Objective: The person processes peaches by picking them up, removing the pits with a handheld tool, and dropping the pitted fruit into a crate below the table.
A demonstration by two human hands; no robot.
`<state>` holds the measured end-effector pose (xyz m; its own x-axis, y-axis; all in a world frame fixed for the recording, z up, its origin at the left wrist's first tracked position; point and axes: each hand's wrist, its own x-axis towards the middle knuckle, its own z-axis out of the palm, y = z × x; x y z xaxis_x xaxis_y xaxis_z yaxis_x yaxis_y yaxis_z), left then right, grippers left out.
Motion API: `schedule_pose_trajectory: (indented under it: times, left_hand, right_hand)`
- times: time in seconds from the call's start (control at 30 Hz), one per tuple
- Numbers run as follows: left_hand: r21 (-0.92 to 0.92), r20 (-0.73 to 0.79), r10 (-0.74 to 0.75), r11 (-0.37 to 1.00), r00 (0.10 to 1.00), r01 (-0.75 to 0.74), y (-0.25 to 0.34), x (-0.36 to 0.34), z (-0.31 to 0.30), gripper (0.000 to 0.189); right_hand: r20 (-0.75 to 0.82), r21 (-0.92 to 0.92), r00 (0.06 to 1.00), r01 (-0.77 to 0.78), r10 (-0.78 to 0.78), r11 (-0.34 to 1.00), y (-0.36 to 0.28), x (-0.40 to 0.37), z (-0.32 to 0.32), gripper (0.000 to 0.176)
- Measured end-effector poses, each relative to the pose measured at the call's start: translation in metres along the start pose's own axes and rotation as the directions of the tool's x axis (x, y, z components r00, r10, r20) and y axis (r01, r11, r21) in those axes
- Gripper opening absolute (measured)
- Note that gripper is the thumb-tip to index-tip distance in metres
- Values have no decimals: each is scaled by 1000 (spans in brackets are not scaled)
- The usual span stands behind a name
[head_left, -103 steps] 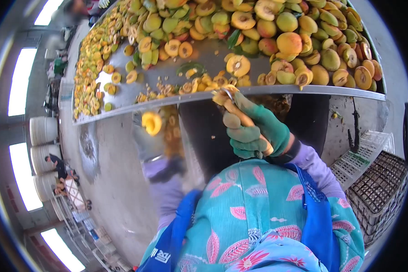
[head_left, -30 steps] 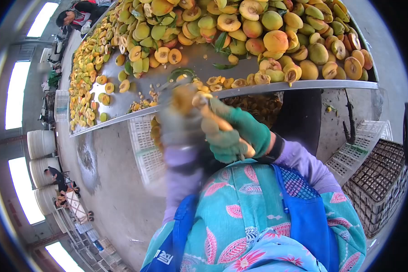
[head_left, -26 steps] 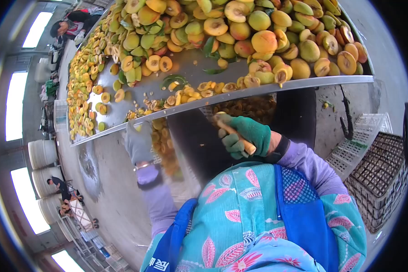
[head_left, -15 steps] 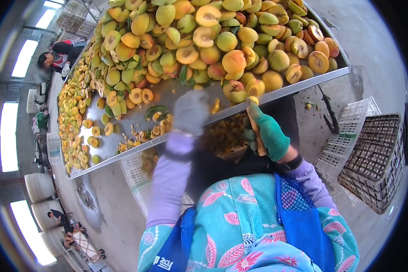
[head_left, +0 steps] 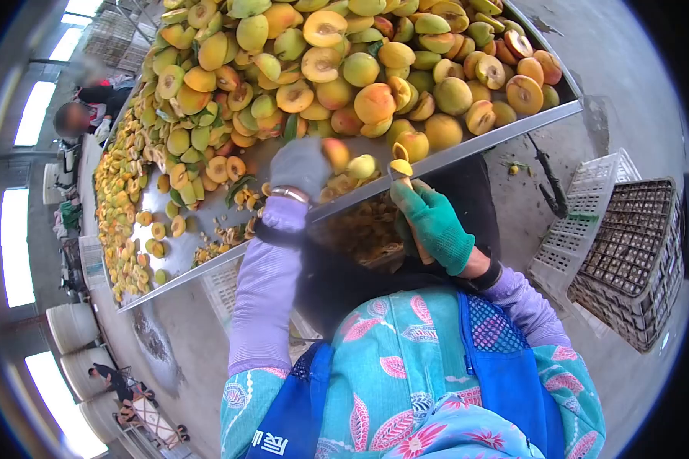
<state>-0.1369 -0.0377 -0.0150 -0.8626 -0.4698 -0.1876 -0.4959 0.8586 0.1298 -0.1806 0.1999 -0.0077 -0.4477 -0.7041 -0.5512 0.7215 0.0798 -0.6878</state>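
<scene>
My left hand (head_left: 302, 167), in a grey glove, is over the metal tray (head_left: 505, 136), closed against a red-blushed peach (head_left: 335, 154). Its fingertips are blurred and partly hidden. A pale yellow peach (head_left: 362, 166) lies just right of that one. In a green glove, my right hand (head_left: 436, 226) is wrapped round a wooden-handled pitting tool (head_left: 417, 236) at the tray's front edge. Yellow fruit flesh (head_left: 400, 166) shows at the tool's tip. Whole and halved peaches (head_left: 321, 65) are heaped across the tray behind both hands.
Under the tray edge, a container holds fruit scraps (head_left: 360, 233). Stacked plastic crates, one white (head_left: 578, 218) and one dark-stained (head_left: 628, 256), stand on the floor at right. Another person (head_left: 92, 107) is at the tray's far left; large white tubs (head_left: 73, 325) stand beyond.
My left hand has pushed farther over the tray, and a red-blushed peach and a pale one now lie by its fingers. The tool's tip has lifted slightly; the view has shifted a little.
</scene>
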Motion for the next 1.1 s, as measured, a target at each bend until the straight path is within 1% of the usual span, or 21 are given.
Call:
schedule_pose_trajectory:
  times: [0.03,0.1,0.13,0.17,0.23,0.27,0.37,0.4,0.5,0.53,0.63,0.67,0.7,0.77,0.8,0.87,0.9,0.97,1.0,1.07,1.1]
  left_hand:
    - [105,-8,-63,992,998,63,-12,-6,1,27]
    - [-249,-91,-154,960,984,128,-24,-12,1,26]
    - [-424,-117,-209,895,971,142,-26,-16,2,27]
    - [-361,-153,-213,921,965,146,-22,-16,4,29]
    - [-228,-229,-210,961,951,158,-11,-5,4,35]
    - [-178,-245,-177,975,953,135,-15,2,12,46]
    - [-78,-196,-142,989,970,129,-5,-2,-14,46]
    - [-83,-308,-149,988,940,130,-7,-3,-10,49]
    - [-165,-144,-72,985,987,47,-6,10,2,49]
    - [-44,-88,-21,999,996,17,-2,11,6,47]
    - [-98,-184,54,992,981,-73,2,2,4,42]
    - [-239,-69,-48,971,996,30,-2,-4,-11,44]
    - [-453,-57,-26,892,998,-3,-8,-15,-22,41]
    - [-804,-35,4,594,999,-31,-25,-46,-30,33]
    - [-826,-191,18,537,981,-171,-22,-62,-26,31]
    - [-783,-495,20,424,869,-456,-12,-82,-15,28]
    - [-684,-546,37,557,837,-471,-19,-84,-11,29]
    - [-447,-624,98,769,775,-457,-29,-87,2,31]
    - [-578,-591,-30,714,806,-397,-22,-89,6,33]
    - [-782,-520,-195,499,832,-373,-13,-90,10,35]
    - [-781,-525,-213,504,824,-368,-15,-90,13,35]
  right_hand:
    - [32,11,998,-53,53,999,-2,0,3,29]
    - [191,244,896,-439,401,865,-20,-2,8,35]
    - [239,243,901,-416,361,876,-10,7,3,37]
    - [287,245,903,-393,321,886,0,17,-1,38]
    - [199,197,946,-293,254,936,-8,7,11,40]
    - [167,159,963,-238,211,958,-6,5,12,41]
    - [66,39,997,-44,41,998,-3,3,16,42]
    - [63,64,998,-32,27,997,-2,7,16,38]
    - [65,101,998,-13,6,995,8,18,17,31]
    - [72,100,997,2,-9,995,11,21,20,31]
    - [39,-90,976,215,-213,972,22,31,32,34]
    - [49,-215,953,304,-300,928,20,34,37,35]
    - [59,-336,921,382,-386,861,19,38,41,35]
    - [148,-605,859,470,-489,643,11,37,53,34]
    - [199,-725,880,428,-431,539,1,33,62,32]
    - [301,-824,853,457,-426,335,9,44,71,33]
    - [347,-857,841,464,-415,224,16,49,73,34]
    - [402,-825,778,537,-483,178,37,61,71,37]
    - [424,-808,742,569,-520,153,44,65,70,39]
    - [422,-787,716,594,-555,168,53,67,68,41]
    - [404,-781,728,589,-554,206,51,62,72,41]
